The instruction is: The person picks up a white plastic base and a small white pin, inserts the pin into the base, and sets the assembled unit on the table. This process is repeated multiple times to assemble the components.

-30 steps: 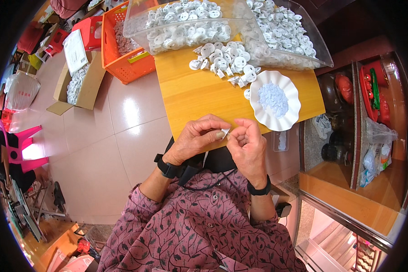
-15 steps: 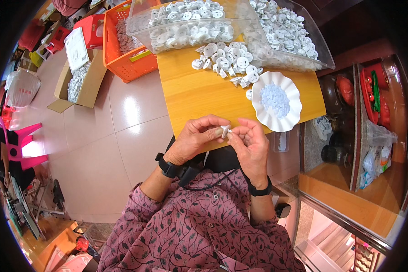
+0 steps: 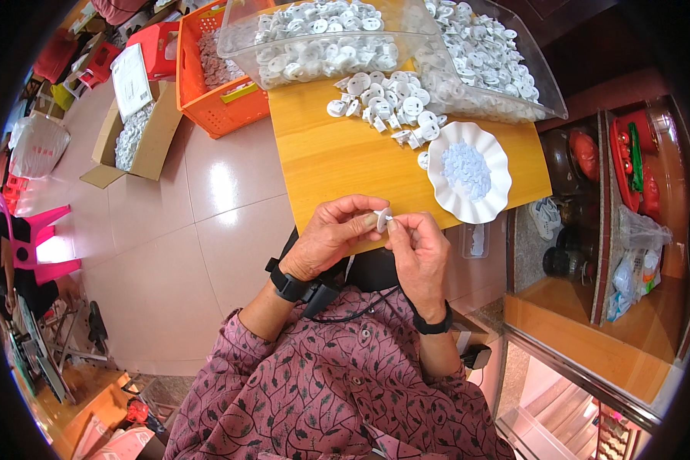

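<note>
Over the wooden table (image 3: 337, 157), both hands stay together, left hand (image 3: 331, 234) and right hand (image 3: 420, 249) still pinching the small white disc (image 3: 382, 219).

I see an open brown cardboard box (image 3: 134, 134) on the floor left of the worktop, holding small white pieces, with a flat white packet (image 3: 130, 79) lying across its far end. A tied clear plastic bag (image 3: 37, 146) sits further left. On the shelf at right, clear bags (image 3: 635, 268) with coloured contents lean together. I can't make out any screens or signs
</note>
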Demonstrator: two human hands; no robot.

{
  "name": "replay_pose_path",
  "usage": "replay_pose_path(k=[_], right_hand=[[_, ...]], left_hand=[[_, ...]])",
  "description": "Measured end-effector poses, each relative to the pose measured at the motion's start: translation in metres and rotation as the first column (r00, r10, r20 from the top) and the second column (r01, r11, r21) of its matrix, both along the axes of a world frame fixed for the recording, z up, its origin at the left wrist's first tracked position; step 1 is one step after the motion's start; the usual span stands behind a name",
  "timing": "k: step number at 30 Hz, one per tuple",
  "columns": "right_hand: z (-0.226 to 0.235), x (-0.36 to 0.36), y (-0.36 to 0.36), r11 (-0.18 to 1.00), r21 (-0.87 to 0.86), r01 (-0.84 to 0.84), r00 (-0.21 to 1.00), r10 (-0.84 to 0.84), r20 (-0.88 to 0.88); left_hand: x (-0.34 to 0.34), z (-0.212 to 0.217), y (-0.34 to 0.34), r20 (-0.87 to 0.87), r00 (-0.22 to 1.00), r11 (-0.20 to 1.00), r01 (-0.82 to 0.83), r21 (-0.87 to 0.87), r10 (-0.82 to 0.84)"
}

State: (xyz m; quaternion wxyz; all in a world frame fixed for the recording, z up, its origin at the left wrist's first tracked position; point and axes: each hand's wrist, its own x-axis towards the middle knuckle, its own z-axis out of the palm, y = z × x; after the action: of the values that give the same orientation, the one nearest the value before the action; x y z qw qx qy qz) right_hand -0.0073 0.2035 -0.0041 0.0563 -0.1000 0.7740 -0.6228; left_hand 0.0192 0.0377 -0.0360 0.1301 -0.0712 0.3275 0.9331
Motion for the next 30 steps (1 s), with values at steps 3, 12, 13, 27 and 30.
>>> replay_pose_path(k=[3, 12, 13, 27, 30], right_hand=[[0.005, -0.001, -0.002, 0.997, 0.070, -0.010, 0.999, 0.012, -0.032], [0.012, -0.002, -0.007, 0.990, 0.143, -0.019, 0.997, 0.030, -0.075], [0.013, -0.003, -0.008, 0.990, 0.140, -0.023, 0.996, 0.034, -0.077], [0.010, 0.000, -0.011, 0.995, 0.097, -0.018, 0.995, 0.028, -0.098], [0.010, 0.002, -0.011, 0.997, 0.072, 0.001, 0.998, 0.004, -0.067]], left_hand=[[0.000, -0.001, 0.001, 0.003, 1.000, 1.000, -0.015, -0.015, 0.015], [0.000, -0.001, 0.002, -0.030, 0.998, 0.995, -0.049, -0.083, 0.047], [0.001, -0.002, 0.002, -0.034, 0.998, 0.995, -0.054, -0.087, 0.051], [0.001, 0.005, 0.004, -0.043, 0.996, 0.986, -0.081, -0.144, 0.076], [0.000, 0.004, 0.005, -0.107, 0.990, 0.977, -0.111, -0.180, 0.092]])
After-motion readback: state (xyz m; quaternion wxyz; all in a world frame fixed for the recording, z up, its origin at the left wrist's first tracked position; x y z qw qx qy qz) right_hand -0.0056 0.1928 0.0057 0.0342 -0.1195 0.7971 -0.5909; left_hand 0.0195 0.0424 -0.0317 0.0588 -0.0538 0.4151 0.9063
